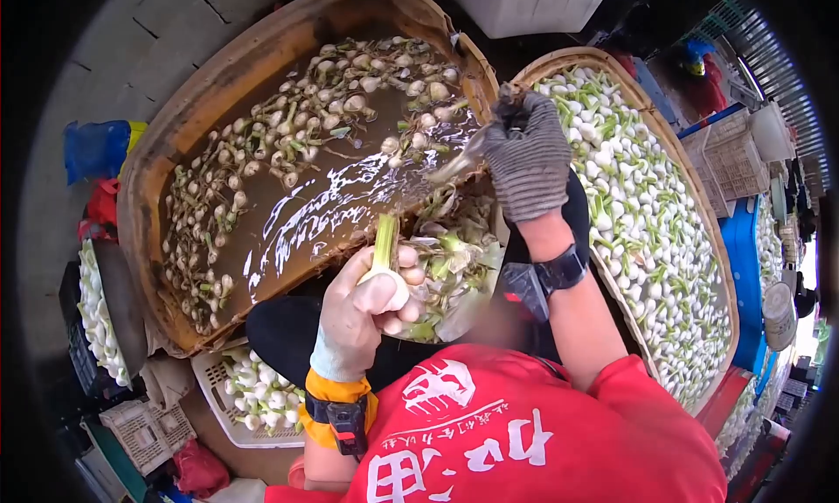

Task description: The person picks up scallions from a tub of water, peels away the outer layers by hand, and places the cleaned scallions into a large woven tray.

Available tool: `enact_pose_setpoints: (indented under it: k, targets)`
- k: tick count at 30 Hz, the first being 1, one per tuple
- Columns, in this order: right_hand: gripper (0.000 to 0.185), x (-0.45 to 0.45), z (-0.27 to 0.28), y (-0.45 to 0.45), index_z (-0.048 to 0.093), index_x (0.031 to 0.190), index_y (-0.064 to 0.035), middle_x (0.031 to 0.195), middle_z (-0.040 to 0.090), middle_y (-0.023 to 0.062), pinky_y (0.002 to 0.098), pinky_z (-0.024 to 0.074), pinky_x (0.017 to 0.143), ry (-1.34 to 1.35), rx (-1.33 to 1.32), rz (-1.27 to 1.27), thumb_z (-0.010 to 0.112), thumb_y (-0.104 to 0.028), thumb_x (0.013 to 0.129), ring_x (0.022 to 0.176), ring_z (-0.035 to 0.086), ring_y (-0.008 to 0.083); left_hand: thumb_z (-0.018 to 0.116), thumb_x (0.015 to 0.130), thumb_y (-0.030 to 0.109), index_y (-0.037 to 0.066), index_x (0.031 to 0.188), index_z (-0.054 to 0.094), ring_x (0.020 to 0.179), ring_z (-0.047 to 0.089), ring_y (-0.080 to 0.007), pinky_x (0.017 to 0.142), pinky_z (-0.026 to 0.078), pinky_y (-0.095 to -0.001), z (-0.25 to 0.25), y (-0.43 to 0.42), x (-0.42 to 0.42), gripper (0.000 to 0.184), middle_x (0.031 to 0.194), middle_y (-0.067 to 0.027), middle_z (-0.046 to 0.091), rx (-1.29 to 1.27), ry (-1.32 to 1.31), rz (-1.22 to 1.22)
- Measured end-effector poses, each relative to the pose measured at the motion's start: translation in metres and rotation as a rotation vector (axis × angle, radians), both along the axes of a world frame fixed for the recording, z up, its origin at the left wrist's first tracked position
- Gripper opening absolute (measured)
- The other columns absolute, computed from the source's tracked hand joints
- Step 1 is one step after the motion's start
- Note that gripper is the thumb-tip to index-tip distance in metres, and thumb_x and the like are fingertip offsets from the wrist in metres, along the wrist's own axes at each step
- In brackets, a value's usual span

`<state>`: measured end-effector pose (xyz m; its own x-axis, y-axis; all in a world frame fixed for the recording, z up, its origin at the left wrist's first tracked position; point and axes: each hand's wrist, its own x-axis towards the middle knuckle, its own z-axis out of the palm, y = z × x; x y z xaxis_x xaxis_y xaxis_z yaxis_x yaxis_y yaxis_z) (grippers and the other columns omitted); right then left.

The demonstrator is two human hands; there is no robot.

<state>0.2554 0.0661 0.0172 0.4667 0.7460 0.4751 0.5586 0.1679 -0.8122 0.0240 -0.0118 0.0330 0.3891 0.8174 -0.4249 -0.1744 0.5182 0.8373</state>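
Presently in my left hand: a pale, rounded bulb with a short green stalk point(384, 256), held upright over my lap; my white-gloved left hand point(346, 306) has thumb and fingers pinching its base.
Condition of bulb: white and smooth where visible, so I judge it largely stripped.
My right hand: the grey-striped, knit-gloved right hand point(531, 153) is raised with fingers curled; a blurred pale strip shows beside it, but I cannot tell whether they grip it.
Work finished: a broad heap of clean white bulbs with green stems point(625, 197) fills the long tan-rimmed tub point(732, 302) on my right; more lie in a white plastic basket point(271, 433) near my left elbow.
Work outstanding: many brownish, rooty bulbs point(354, 104) sit in the large orange-brown tub point(147, 197); I judge a sizeable share remains.
Waste: a loose pile of pale green husks point(454, 267) lies just beyond my left hand.
Water surface: murky brown, with bright reflections.
Room: grey concrete floor point(131, 31), a white plastic box point(524, 5) ahead, a crumpled blue bag point(96, 149) at left, stacked cream crates point(721, 158) at far right.
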Motion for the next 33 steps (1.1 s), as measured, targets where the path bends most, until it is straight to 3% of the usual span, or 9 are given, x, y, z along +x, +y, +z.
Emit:
enact_pose_setpoints:
  k: [8, 11, 14, 18, 22, 25, 28, 30, 33]
  targets:
    - [0.034, -0.031, -0.021, -0.054, 0.069, 0.103, -0.0022, 0.092, 0.067, 0.0125, 0.0335, 0.0519, 0.077, 0.438, -0.342, 0.833, 0.077, -0.027, 0.081, 0.084, 0.065, 0.0217, 0.038, 0.103, 0.042, -0.003, 0.109, 0.059, 0.052, 0.058, -0.0110, 0.042, 0.041, -0.0171, -0.005, -0.008, 0.007, 0.050, 0.087, -0.0124, 0.069, 0.117, -0.041, 0.019]
    - [0.036, -0.045, 0.018, -0.060, 0.068, 0.098, -0.0031, 0.089, 0.066, 0.0117, 0.0344, 0.0510, 0.075, 0.090, -0.599, 0.686, 0.078, -0.031, 0.078, 0.083, 0.065, 0.0231, 0.041, 0.103, 0.030, -0.005, 0.111, 0.060, 0.069, 0.067, -0.0155, 0.054, 0.052, -0.0216, -0.017, -0.005, 0.002, 0.040, 0.094, -0.0136, 0.069, 0.084, 0.028, -0.027]
    - [0.033, -0.054, -0.004, -0.068, 0.067, 0.092, -0.0044, 0.084, 0.063, 0.0101, 0.0362, 0.0501, 0.072, 0.023, -0.338, 0.695, 0.079, -0.029, 0.074, 0.080, 0.063, 0.0258, 0.045, 0.100, 0.019, -0.006, 0.116, 0.058, 0.091, 0.067, -0.0168, 0.068, 0.055, -0.0253, -0.031, 0.005, 0.001, 0.032, 0.100, -0.0127, 0.069, 0.901, 0.527, -0.169]
    - [0.022, -0.055, -0.017, -0.075, 0.065, 0.087, -0.0088, 0.085, 0.061, 0.0095, 0.0381, 0.0490, 0.070, 0.025, -0.123, 0.850, 0.076, -0.017, 0.069, 0.078, 0.061, 0.0298, 0.047, 0.096, 0.011, -0.004, 0.116, 0.061, 0.093, 0.065, -0.0129, 0.078, 0.053, -0.0252, -0.054, 0.015, 0.000, 0.028, 0.098, -0.0074, 0.068, 0.592, 0.527, -0.016]
    - [0.019, -0.033, -0.003, -0.070, 0.067, 0.086, -0.0118, 0.085, 0.063, 0.0065, 0.0383, 0.0493, 0.072, -0.105, -0.057, 0.956, 0.075, -0.012, 0.068, 0.080, 0.061, 0.0297, 0.046, 0.098, 0.013, 0.000, 0.107, 0.058, 0.079, 0.060, -0.0175, 0.072, 0.053, -0.0305, -0.076, 0.038, -0.002, 0.020, 0.093, -0.0067, 0.062, 0.064, -0.176, 0.379]
    - [0.024, 0.012, 0.020, -0.066, 0.061, 0.074, -0.0113, 0.081, 0.061, 0.0023, 0.0295, 0.0490, 0.070, -0.235, 0.065, 0.260, 0.080, 0.003, 0.067, 0.074, 0.059, 0.0178, 0.041, 0.099, 0.017, 0.000, 0.107, 0.055, 0.077, 0.060, -0.0194, 0.064, 0.052, -0.0327, -0.085, 0.052, -0.038, 0.023, 0.086, -0.0075, 0.060, -0.098, -0.697, 0.335]
    - [0.039, 0.042, 0.031, -0.058, 0.060, 0.091, -0.0060, 0.090, 0.058, 0.0044, 0.0301, 0.0474, 0.075, -0.185, -0.015, -0.055, 0.089, -0.014, 0.065, 0.081, 0.057, 0.0176, 0.053, 0.098, 0.013, -0.002, 0.109, 0.064, 0.077, 0.060, -0.0131, 0.071, 0.052, -0.0256, -0.079, 0.057, -0.047, 0.022, 0.095, -0.0097, 0.068, 0.332, 0.458, -0.455]
    - [0.044, 0.045, 0.015, -0.049, 0.066, 0.095, -0.0064, 0.098, 0.064, 0.0050, 0.0303, 0.0499, 0.073, -0.020, -0.008, 0.140, 0.090, -0.027, 0.064, 0.081, 0.061, 0.0184, 0.056, 0.099, 0.017, -0.003, 0.111, 0.065, 0.083, 0.061, -0.0111, 0.076, 0.052, -0.0245, -0.081, 0.066, -0.031, 0.025, 0.101, -0.0084, 0.069, 0.659, 0.425, -0.591]
    - [0.046, 0.029, -0.023, -0.030, 0.068, 0.105, -0.0056, 0.100, 0.067, 0.0088, 0.0339, 0.0514, 0.076, 0.079, -0.176, 0.427, 0.080, -0.039, 0.075, 0.087, 0.064, 0.0244, 0.058, 0.097, 0.022, 0.006, 0.112, 0.069, 0.084, 0.061, -0.0125, 0.077, 0.050, -0.0257, -0.085, 0.114, -0.013, 0.024, 0.099, -0.0067, 0.069, 0.466, 0.508, -0.270]
